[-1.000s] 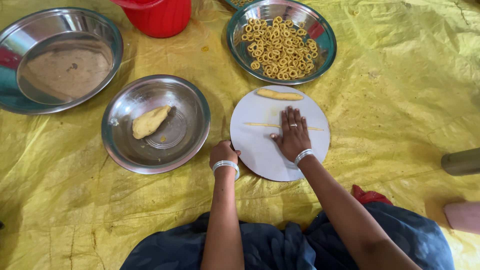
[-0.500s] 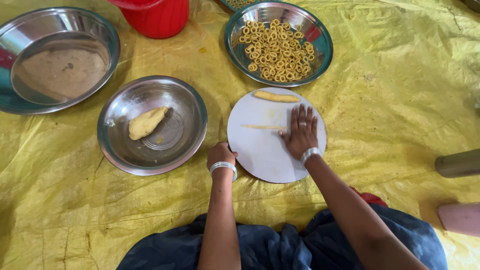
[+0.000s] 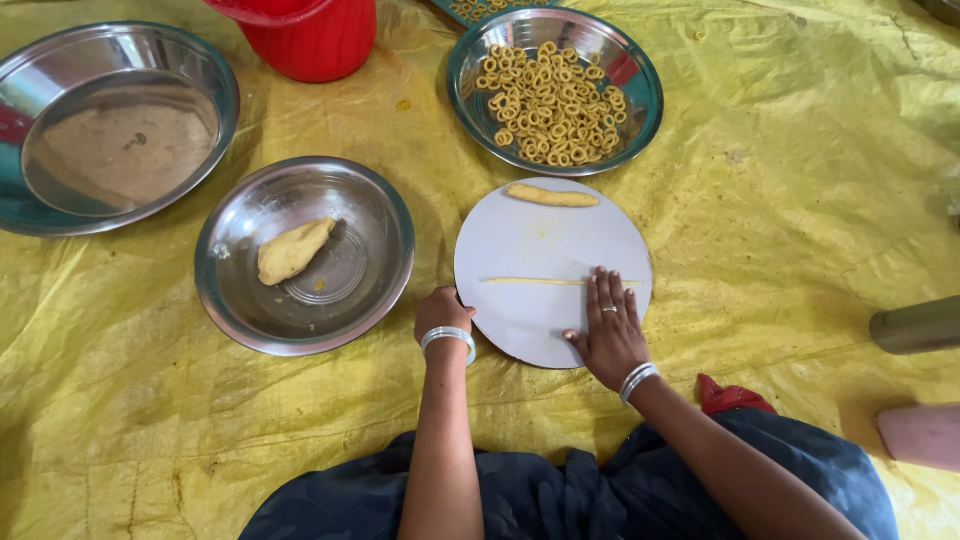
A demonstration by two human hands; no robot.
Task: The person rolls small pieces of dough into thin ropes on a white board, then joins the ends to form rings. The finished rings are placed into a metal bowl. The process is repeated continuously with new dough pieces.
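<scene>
Head view. The right hand [image 3: 610, 330] lies flat, palm down, on the round white board [image 3: 520, 240], fingers straight and close together, their tips resting on the right end of a thin dough strand [image 3: 530, 282] that runs across the middle of the board. The left hand [image 3: 442, 312] sits at the board's near-left edge, fingers curled under; whether they grip the rim cannot be made out from this angle. Both wrists carry metal bangles.

A thicker dough roll [image 3: 552, 196] lies near the board's far edge, apart from the strand. Just left of the board stands a steel bowl [image 3: 240, 300] holding one lump of dough [image 3: 293, 251]. Beyond the board, a second steel bowl [image 3: 640, 110] is filled with small dough rings [image 3: 548, 100]. At far left a larger steel basin [image 3: 200, 70] holds a brownish content. A red container [image 3: 310, 40] stands at the top edge. All rest on a yellow sheet [image 3: 780, 220].
</scene>
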